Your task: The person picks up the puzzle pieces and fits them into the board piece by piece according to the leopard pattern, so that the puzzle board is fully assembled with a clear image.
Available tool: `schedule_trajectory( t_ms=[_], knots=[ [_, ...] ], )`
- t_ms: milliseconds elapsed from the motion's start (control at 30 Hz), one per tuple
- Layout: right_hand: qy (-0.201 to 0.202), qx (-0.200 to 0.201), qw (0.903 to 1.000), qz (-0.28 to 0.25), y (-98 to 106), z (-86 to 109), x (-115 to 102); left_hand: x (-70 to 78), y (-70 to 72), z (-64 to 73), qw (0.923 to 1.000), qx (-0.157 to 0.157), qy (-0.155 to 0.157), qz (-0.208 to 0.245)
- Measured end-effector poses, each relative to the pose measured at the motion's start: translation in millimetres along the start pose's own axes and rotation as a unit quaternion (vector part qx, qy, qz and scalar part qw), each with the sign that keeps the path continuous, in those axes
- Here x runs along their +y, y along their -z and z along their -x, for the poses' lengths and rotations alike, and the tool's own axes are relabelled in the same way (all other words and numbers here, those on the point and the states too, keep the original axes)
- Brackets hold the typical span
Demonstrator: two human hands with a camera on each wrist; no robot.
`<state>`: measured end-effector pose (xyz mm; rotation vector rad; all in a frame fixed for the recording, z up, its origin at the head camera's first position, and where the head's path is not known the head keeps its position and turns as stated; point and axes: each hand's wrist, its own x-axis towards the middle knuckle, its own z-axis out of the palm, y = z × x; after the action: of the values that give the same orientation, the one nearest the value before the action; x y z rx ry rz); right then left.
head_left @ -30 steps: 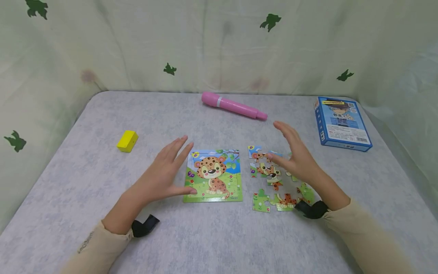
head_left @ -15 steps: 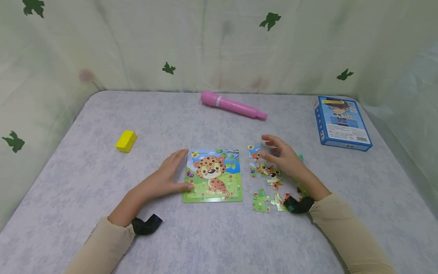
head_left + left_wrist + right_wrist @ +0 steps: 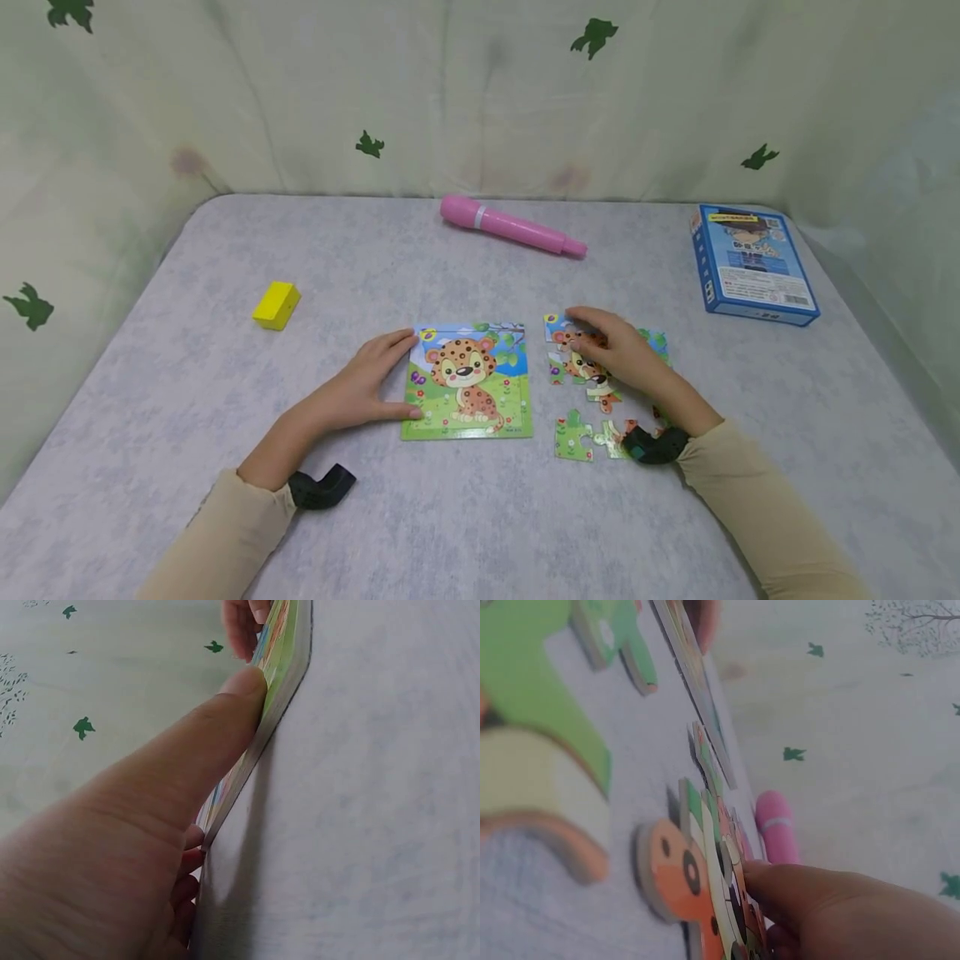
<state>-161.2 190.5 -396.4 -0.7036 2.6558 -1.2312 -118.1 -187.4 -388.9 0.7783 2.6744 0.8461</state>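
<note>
A square jigsaw board (image 3: 468,400) with a spotted leopard cub picture lies flat on the table. My left hand (image 3: 348,392) rests at its left side, thumb on the lower left and fingers at the upper left corner. In the left wrist view the thumb (image 3: 225,724) lies on the board's edge. Loose jigsaw pieces (image 3: 573,437) lie spread to the right of the board. Over the upper ones is my right hand (image 3: 630,354), its thumb and fingertips down at the pieces. Its thumb (image 3: 780,881) touches them in the right wrist view; whether one is pinched is hidden.
Behind the board lies a pink marker-shaped stick (image 3: 517,229) with a silver band. A yellow block (image 3: 277,306) sits at the left. At the back right is a blue box (image 3: 757,267). A pale curtain (image 3: 300,100) hangs behind the table (image 3: 465,525).
My left hand has come down to the board's left edge. My right hand has moved left and down onto the upper pieces, its fingers drawing closer together.
</note>
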Motion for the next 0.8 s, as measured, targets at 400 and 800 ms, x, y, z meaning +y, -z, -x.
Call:
schedule_trajectory(
  t_ms=[400, 800],
  knots=[
    [0.027, 0.040, 0.9974, 0.053, -1, 0.1, -7, -1.0, 0.5, -1.0, 1.0000, 0.002, 0.002, -0.008],
    [0.095, 0.060, 0.9926, 0.045, -2, -4.5, -61, -4.5, -0.4, -2.2, 0.9999, 0.001, -0.005, -0.011]
  ],
)
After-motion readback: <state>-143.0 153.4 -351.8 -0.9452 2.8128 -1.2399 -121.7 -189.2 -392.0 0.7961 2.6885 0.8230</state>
